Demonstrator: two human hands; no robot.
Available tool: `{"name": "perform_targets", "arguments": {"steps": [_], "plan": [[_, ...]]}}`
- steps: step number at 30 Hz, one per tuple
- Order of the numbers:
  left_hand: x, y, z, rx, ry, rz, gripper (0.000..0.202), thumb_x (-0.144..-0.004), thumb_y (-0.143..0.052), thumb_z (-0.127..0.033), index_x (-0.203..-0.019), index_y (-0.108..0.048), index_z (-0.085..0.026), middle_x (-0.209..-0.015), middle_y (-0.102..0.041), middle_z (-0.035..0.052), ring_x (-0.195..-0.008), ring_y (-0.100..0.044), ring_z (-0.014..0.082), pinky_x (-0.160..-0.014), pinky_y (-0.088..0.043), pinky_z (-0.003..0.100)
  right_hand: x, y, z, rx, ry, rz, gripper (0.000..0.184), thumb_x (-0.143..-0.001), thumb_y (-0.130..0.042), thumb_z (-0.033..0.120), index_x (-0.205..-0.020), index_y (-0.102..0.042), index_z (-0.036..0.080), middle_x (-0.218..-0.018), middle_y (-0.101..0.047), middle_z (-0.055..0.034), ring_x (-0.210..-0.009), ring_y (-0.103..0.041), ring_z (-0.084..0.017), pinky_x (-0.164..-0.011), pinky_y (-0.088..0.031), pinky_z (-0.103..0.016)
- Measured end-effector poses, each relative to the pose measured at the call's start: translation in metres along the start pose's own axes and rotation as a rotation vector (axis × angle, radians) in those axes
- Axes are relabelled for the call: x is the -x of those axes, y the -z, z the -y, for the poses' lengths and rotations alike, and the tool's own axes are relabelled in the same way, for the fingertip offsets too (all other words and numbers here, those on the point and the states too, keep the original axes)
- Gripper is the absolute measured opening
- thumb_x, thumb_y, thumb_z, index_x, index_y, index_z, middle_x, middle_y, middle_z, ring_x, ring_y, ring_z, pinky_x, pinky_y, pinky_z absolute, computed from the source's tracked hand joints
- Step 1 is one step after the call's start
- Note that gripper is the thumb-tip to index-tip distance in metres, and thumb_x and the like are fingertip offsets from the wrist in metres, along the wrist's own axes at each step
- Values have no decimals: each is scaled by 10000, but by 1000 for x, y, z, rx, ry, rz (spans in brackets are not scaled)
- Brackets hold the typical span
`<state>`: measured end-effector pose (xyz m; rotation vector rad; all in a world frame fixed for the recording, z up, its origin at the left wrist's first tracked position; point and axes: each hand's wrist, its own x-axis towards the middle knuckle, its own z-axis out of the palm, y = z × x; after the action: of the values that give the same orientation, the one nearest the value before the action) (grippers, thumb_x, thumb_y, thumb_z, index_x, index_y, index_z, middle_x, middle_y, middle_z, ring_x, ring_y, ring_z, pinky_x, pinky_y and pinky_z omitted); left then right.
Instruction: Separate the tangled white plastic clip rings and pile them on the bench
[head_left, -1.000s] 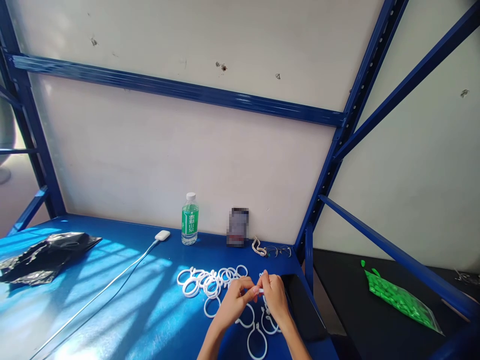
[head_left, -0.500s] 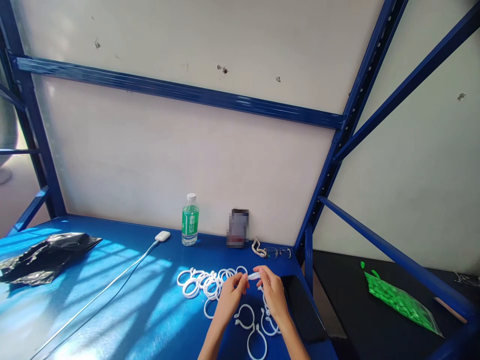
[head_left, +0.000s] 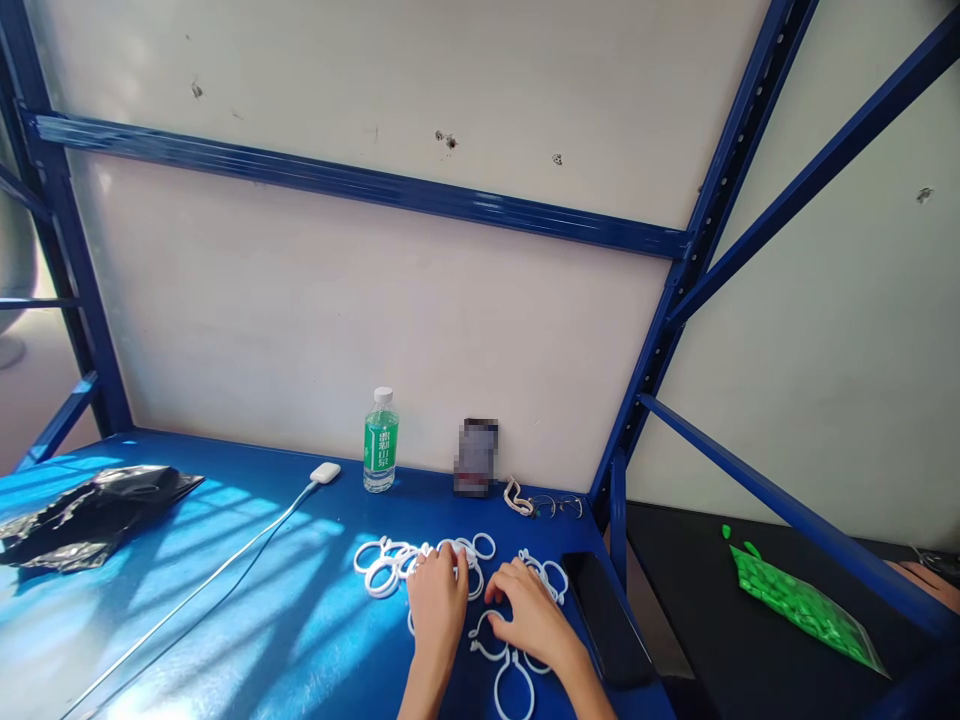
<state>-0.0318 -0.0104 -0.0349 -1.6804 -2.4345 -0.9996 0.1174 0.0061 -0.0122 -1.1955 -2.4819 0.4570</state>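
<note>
My left hand (head_left: pixel 439 602) lies over a loose pile of white plastic rings (head_left: pixel 382 568), its fingers bent down into them. The tips are closed together, and whatever they hold is hidden. To its right, my right hand (head_left: pixel 531 612) is open, fingers curled and thumb apart, with nothing visible between them. Under and beside it are open-ended white rings (head_left: pixel 514 690) joined in pairs by small knobs. More white rings (head_left: pixel 555 580) show just beyond its knuckles.
A black phone (head_left: pixel 611 625) lies right of my right hand. Behind stand a water bottle (head_left: pixel 380 445) and a blurred upright object (head_left: pixel 475 460), with glasses (head_left: pixel 555 506) nearby. A white cable (head_left: pixel 202 590) and black plastic bag (head_left: pixel 97 515) lie left. Green pieces fill a clear bag (head_left: pixel 802 605).
My hands have parted from the small white piece they held between them. The left moved onto the ring pile, and the right came down a little lower and left.
</note>
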Motion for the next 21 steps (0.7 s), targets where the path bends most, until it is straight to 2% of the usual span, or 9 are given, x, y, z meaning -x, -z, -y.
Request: {"name": "perform_targets", "arguments": {"steps": [5, 9, 11, 13, 15, 18, 21], "plan": [[0, 0, 0, 6, 6, -51, 313, -912, -372, -335, -766, -606, -187, -790, -681, 105, -830, -606, 282, -674, -362, 327, -1, -3, 4, 54, 74, -72, 214, -693, -543, 11, -689, -542, 225, -747, -597, 18, -805, -570, -195, -772, -445, -303], [-2, 1, -3, 236, -36, -35, 358, -903, -356, -377, -643, -544, -218, -668, -643, 73, -716, -576, 255, -697, -361, 341, -5, 1, 5, 35, 123, -241, 212, -744, -499, 26, -728, -527, 235, -734, -601, 24, -740, -576, -186, -728, -443, -301], [-2, 1, -6, 380, -41, -14, 400, -892, -369, -420, -559, -482, -231, -584, -591, 47, -635, -538, 229, -664, -342, 328, -7, 4, 4, 49, 119, -327, 191, -794, -482, 56, -752, -528, 236, -737, -599, 19, -726, -574, -186, -714, -434, -304], [-3, 2, -8, 515, -19, 34, 447, -877, -384, -486, -512, -431, -233, -534, -538, 26, -577, -495, 203, -603, -305, 308, -8, 8, 2, 65, 110, -401, 170, -838, -468, 85, -780, -532, 232, -754, -599, 8, -727, -570, -189, -703, -423, -307], [-3, 2, -11, 638, 8, 135, 499, -864, -373, -560, -495, -415, -228, -505, -493, 8, -535, -459, 178, -559, -272, 292, -8, 11, 0, 80, 110, -475, 153, -874, -460, 115, -804, -538, 227, -774, -602, -5, -739, -566, -194, -713, -416, -316], [-3, 4, -15, 789, 34, 296, 570, -837, -335, -652, -479, -417, -216, -474, -429, -18, -503, -422, 150, -541, -267, 276, -7, 15, -1, 103, 124, -573, 143, -908, -453, 155, -840, -560, 222, -805, -621, -22, -764, -571, -205, -734, -411, -329], [-3, 6, -17, 885, 33, 370, 603, -799, -341, -707, -470, -423, -208, -470, -392, -31, -502, -403, 136, -546, -280, 270, -6, 16, -1, 113, 155, -619, 161, -927, -439, 169, -869, -580, 219, -837, -642, -35, -790, -580, -211, -752, -415, -340]]}}
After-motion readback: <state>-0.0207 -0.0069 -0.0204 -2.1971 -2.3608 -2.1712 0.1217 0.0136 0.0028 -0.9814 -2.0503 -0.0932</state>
